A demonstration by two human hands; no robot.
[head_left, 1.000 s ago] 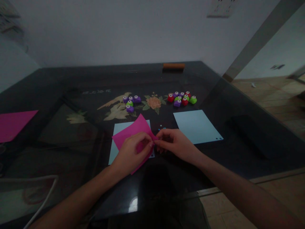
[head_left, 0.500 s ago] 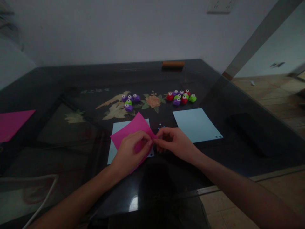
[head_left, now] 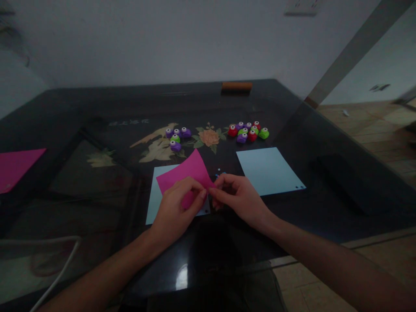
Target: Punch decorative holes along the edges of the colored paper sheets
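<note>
My left hand [head_left: 177,208] grips a square magenta paper sheet [head_left: 186,173], lifted and tilted above a pale blue sheet [head_left: 152,199] on the dark glass table [head_left: 81,121]. My right hand [head_left: 238,197] pinches the magenta sheet's right corner, fingertips meeting those of the left hand. What the right fingers hold besides the paper is hidden. A few tiny blue paper bits [head_left: 219,173] lie just beyond the right hand.
A second pale blue sheet [head_left: 268,170] lies right of my hands. Two clusters of small craft punches sit behind: purple and green [head_left: 177,138], red, purple and green [head_left: 248,132]. Another magenta sheet [head_left: 16,167] lies far left. An orange bar [head_left: 236,85] rests at the back edge.
The magenta sheet has turned a little and risen higher in my hands; both hands stay together at its right corner.
</note>
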